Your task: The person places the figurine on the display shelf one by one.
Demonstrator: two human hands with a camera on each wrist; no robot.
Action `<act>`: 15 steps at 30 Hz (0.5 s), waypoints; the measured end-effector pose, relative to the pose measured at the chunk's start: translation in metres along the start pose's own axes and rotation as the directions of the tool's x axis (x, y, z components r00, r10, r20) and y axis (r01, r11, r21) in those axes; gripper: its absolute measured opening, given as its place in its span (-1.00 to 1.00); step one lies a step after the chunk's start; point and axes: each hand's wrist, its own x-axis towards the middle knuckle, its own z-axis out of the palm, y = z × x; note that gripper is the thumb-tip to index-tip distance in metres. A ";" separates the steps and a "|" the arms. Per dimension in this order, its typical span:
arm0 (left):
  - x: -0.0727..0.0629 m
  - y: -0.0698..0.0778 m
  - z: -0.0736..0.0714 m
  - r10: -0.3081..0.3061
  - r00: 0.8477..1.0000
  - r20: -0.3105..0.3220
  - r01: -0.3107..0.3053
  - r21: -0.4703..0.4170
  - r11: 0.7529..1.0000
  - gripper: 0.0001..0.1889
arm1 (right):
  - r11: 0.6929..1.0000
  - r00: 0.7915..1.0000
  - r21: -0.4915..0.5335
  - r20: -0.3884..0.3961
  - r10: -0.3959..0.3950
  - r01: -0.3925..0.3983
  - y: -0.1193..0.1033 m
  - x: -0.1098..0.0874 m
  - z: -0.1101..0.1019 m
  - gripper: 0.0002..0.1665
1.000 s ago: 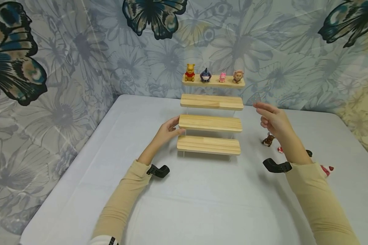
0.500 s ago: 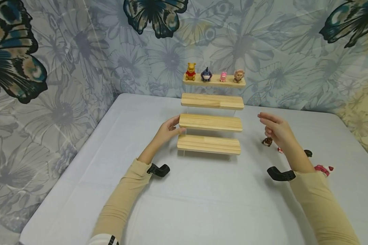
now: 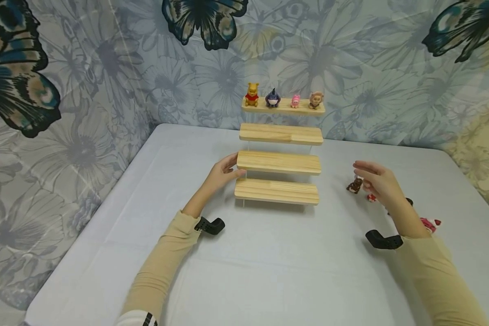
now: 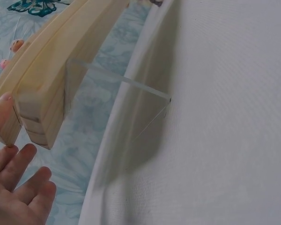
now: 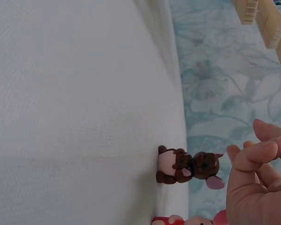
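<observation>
A tiered display stand with wooden shelves (image 3: 279, 162) stands on the white table. My left hand (image 3: 222, 176) holds the left end of its second shelf from the bottom. In the left wrist view the thumb lies against the board's end and a fingertip touches its underside. My right hand (image 3: 381, 183), fingers loosely bent and holding nothing, hovers to the right of the stand, above several small figurines. Nearest to it is a brown kangaroo-like figurine (image 5: 203, 165) with pink inner ears and a pale belly. A red-and-pink figurine (image 5: 171, 220) is beside it, partly cut off.
Along the top shelf sit a yellow bear in a red shirt (image 3: 251, 95), a blue-grey donkey (image 3: 273, 98), a small pink figurine (image 3: 295, 101) and a tan one (image 3: 316, 100). A pink-and-red figurine (image 3: 429, 224) lies near my right forearm. Patterned cloth (image 3: 187, 90) hangs behind.
My right hand has moved down and to the right, from beside the upper shelves to over the brown figurine. The left hand has stayed on the stand.
</observation>
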 end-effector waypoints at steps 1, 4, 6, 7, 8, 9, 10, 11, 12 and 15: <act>0.000 -0.001 0.000 0.001 1.000 0.000 -0.001 -0.004 1.000 -0.35 | 1.000 1.000 0.000 -0.004 0.004 -0.004 0.001 0.000 -0.001 -0.65; 0.000 -0.001 0.000 0.006 1.000 -0.001 -0.006 -0.017 1.000 -0.35 | 1.000 1.000 -0.017 -0.024 0.017 -0.018 0.005 -0.001 -0.004 -0.63; 0.000 -0.001 0.000 0.009 1.000 -0.002 -0.009 -0.023 1.000 -0.35 | 0.998 0.999 -0.049 -0.041 0.027 -0.029 0.007 -0.002 -0.005 -0.63; 0.000 -0.001 0.001 0.012 1.000 -0.002 -0.012 -0.028 1.000 -0.35 | 0.997 0.998 -0.066 -0.047 0.034 -0.037 0.008 -0.003 -0.006 -0.64; 0.000 -0.001 0.001 0.015 1.000 -0.001 -0.015 -0.031 0.999 -0.35 | 0.996 0.998 -0.075 -0.052 0.037 -0.041 0.009 -0.003 -0.007 -0.66; 0.000 -0.001 0.001 0.017 1.000 -0.001 -0.017 -0.032 0.999 -0.35 | 0.996 0.998 -0.083 -0.054 0.040 -0.044 0.010 -0.004 -0.007 -0.69; 0.000 -0.001 0.001 0.021 1.000 -0.001 -0.021 -0.035 0.999 -0.35 | 0.995 0.998 -0.093 -0.056 0.040 -0.045 0.011 -0.005 -0.008 -0.71; 0.000 -0.001 0.001 0.023 1.000 0.000 -0.023 -0.036 0.999 -0.35 | 0.994 0.998 -0.102 -0.057 0.037 -0.043 0.012 -0.006 -0.008 -0.73; 0.000 -0.001 0.001 0.024 1.000 0.001 -0.024 -0.038 0.999 -0.35 | 0.993 0.998 -0.107 -0.059 0.035 -0.041 0.013 -0.007 -0.009 -0.74; 0.000 -0.001 0.000 0.024 1.000 0.000 -0.024 -0.032 0.999 -0.35 | 0.989 0.997 -0.146 -0.072 0.017 -0.028 0.017 -0.008 -0.010 -0.76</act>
